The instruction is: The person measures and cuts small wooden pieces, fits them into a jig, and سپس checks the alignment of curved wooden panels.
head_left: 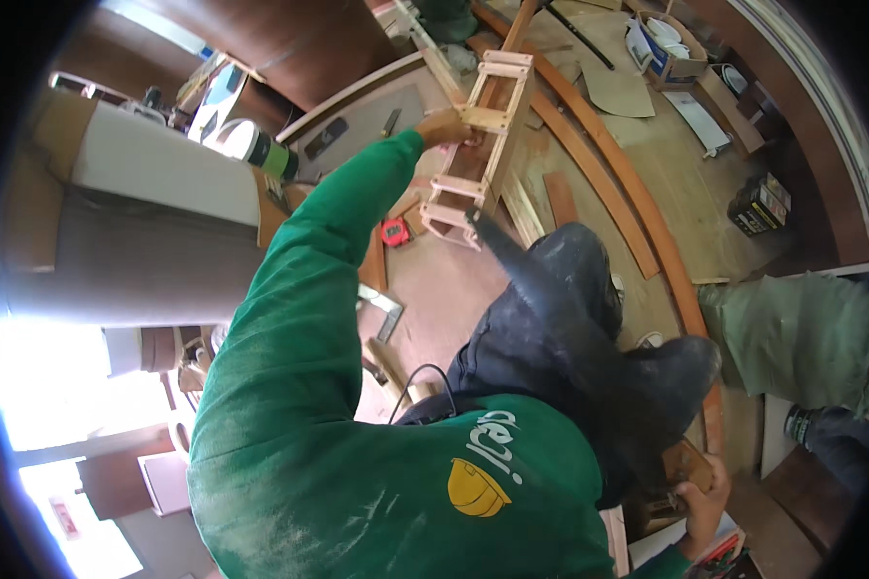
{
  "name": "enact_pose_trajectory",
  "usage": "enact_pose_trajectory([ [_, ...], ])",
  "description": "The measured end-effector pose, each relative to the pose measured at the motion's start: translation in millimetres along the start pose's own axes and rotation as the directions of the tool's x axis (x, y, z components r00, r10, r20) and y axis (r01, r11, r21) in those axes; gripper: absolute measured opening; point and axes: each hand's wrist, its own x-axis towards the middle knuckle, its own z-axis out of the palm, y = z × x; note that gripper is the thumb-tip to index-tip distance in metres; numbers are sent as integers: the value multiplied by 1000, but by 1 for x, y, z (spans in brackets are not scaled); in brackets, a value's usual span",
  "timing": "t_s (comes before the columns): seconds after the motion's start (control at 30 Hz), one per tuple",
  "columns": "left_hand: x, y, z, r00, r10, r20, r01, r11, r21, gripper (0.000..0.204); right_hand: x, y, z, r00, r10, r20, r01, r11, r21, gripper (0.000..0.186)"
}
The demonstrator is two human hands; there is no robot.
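My left hand [442,128] reaches out at the upper middle, its fingers closed round the near side of a narrow, pale wooden frame [486,119] with several short crosspieces. The frame stands tilted away from me, its lower end beside my dark-trousered knee. At the lower right my right hand [707,504] is closed at the edge of a brown, wood-like piece [686,463]; its exact kind is hard to make out. A red tape measure [394,232] lies left of the frame, and a metal square [381,311] rests nearer my body.
Long curved wooden strips [599,154] run along the floor on the right. Beyond them are a cardboard box [668,53] with white items, a dark box [760,205] and green sheeting [792,333]. A large brown cylinder [280,48] and a green-and-white bucket [261,150] stand left.
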Motion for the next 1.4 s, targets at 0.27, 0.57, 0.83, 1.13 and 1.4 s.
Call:
enact_pose_trajectory([
  [0.27, -17, 9, 32, 959, 226, -169, -275, 884, -378, 39, 2, -19, 29, 985, -51, -166, 137, 814, 565, 86],
  [0.57, -9, 8, 40, 955, 183, -233, -260, 897, -359, 40, 63, -22, 118, 955, -276, -103, 269, 674, 688, 73],
  [0.83, -25, 12, 43, 977, 11, -214, -77, 951, -300, 59, 23, -63, 187, 972, -235, 5, 226, 939, 261, 45],
  [1.13, -76, 30, 47, 972, -174, -159, 144, 973, -179, 70, 66, -86, 235, 809, -583, 68, 587, 799, -133, 40],
  [1.4, -82, 5, -3, 992, -74, 105, 108, 922, -371, 82, 83, -86, 249, 839, -524, 144, 543, 820, -182, 38],
])
